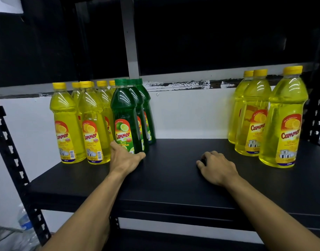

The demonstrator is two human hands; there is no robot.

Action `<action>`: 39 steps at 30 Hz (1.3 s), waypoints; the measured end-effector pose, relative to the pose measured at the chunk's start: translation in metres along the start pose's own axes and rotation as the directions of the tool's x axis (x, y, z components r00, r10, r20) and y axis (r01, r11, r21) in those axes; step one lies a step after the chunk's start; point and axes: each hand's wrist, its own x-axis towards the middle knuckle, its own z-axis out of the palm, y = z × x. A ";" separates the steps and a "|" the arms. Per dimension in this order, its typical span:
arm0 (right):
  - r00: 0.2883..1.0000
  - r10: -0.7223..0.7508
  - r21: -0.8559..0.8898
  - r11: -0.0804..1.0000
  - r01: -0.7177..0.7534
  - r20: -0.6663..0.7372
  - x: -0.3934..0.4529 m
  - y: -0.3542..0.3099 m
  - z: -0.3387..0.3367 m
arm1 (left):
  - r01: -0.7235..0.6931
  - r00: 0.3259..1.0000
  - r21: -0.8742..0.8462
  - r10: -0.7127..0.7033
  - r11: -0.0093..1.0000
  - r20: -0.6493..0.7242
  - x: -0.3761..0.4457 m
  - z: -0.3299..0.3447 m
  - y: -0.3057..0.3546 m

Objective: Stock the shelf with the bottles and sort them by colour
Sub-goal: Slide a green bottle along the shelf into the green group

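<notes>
Three green bottles (127, 116) in file on shelf (173, 171); left hand (124, 157) cupping front one's base (fingers hidden), right hand (217, 167) resting loosely curled, well apart.

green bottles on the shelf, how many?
3, in a single file running front to back beside the left yellow group: front green bottle with the left hand at its base, middle green bottle, rear green bottle. More could be hidden behind.

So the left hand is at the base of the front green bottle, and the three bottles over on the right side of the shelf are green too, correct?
Not quite. The head view shows the left hand at the base of the front green bottle, but the three bottles on the right of the shelf are yellow.
</notes>
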 end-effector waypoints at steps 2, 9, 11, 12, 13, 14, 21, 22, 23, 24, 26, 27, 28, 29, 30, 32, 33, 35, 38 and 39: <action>1.000 0.000 -0.002 1.000 0.000 0.002 0.001 0.000 0.000 | 0.004 1.000 0.009 -0.005 1.000 0.005 -0.001 0.000 -0.001; 1.000 0.004 -0.008 1.000 -0.004 0.002 0.000 0.000 0.000 | 0.026 0.999 0.036 -0.028 0.999 0.040 -0.005 -0.002 0.000; 1.000 0.004 -0.003 1.000 -0.004 0.002 0.000 -0.001 -0.001 | 0.034 0.998 0.041 -0.035 0.999 0.043 -0.008 -0.004 0.000; 1.000 0.005 -0.004 1.000 -0.005 0.003 0.000 -0.001 -0.001 | 0.039 0.998 0.048 -0.041 0.998 0.046 -0.010 -0.005 0.001; 1.000 0.005 -0.004 1.000 -0.005 0.004 -0.001 -0.001 -0.002 | 0.043 0.998 0.057 -0.045 0.997 0.047 -0.012 -0.005 0.002; 1.000 0.004 -0.004 1.000 -0.004 0.004 -0.001 -0.001 -0.002 | 0.047 0.998 0.068 -0.051 0.997 0.049 -0.014 -0.006 0.003; 1.000 -0.002 0.000 1.000 0.002 0.006 0.000 -0.001 -0.002 | 0.092 0.994 0.162 -0.099 0.982 0.036 -0.047 -0.009 0.018; 1.000 -0.002 0.001 1.000 0.002 0.006 -0.001 -0.001 -0.002 | 0.078 0.995 0.182 -0.088 0.980 0.043 -0.054 -0.008 0.021; 1.000 -0.002 0.001 1.000 0.002 0.005 -0.001 -0.001 -0.002 | 0.061 0.995 0.209 -0.076 0.976 0.062 -0.060 -0.007 0.024; 1.000 -0.003 0.002 1.000 0.003 0.004 -0.001 -0.001 -0.002 | 0.041 0.994 0.249 -0.066 0.968 0.091 -0.066 -0.006 0.025; 1.000 -0.005 0.005 1.000 0.005 0.005 -0.002 -0.001 -0.002 | -0.019 0.986 0.358 -0.041 0.933 0.161 -0.073 -0.005 0.025; 1.000 -0.006 0.008 1.000 0.006 0.006 -0.001 -0.001 -0.002 | -0.064 0.980 0.409 -0.021 0.910 0.199 -0.074 -0.006 0.024; 1.000 -0.006 0.010 1.000 0.006 0.006 -0.001 -0.001 -0.002 | -0.111 0.971 0.450 0.000 0.886 0.240 -0.074 -0.009 0.022; 1.000 -0.004 0.010 1.000 0.004 0.007 0.000 -0.001 -0.002 | -0.160 0.959 0.484 0.019 0.860 0.282 -0.072 -0.012 0.020; 1.000 0.001 0.008 1.000 -0.001 0.008 0.001 -0.001 -0.002 | -0.208 0.946 0.517 0.037 0.830 0.322 -0.070 -0.017 0.018; 1.000 0.017 -0.007 1.000 -0.017 0.013 0.004 -0.003 -0.003 | -0.301 0.926 0.594 0.081 0.746 0.368 -0.066 -0.029 0.015; 1.000 0.024 -0.021 0.999 -0.024 0.012 0.005 -0.005 -0.003 | -0.343 0.921 0.630 0.117 0.696 0.372 -0.065 -0.035 0.014; 0.999 0.032 -0.054 0.998 -0.031 0.008 0.009 -0.010 -0.003 | -0.434 0.896 0.657 0.222 0.617 0.384 -0.064 -0.042 0.015; 0.999 0.035 -0.076 0.997 -0.033 0.017 0.014 -0.020 0.000 | -0.609 0.793 0.587 0.390 0.534 0.468 -0.066 -0.040 0.022; 0.999 0.034 -0.081 0.996 -0.032 0.019 0.016 -0.021 0.001 | -0.661 0.750 0.539 0.433 0.522 0.500 -0.065 -0.036 0.025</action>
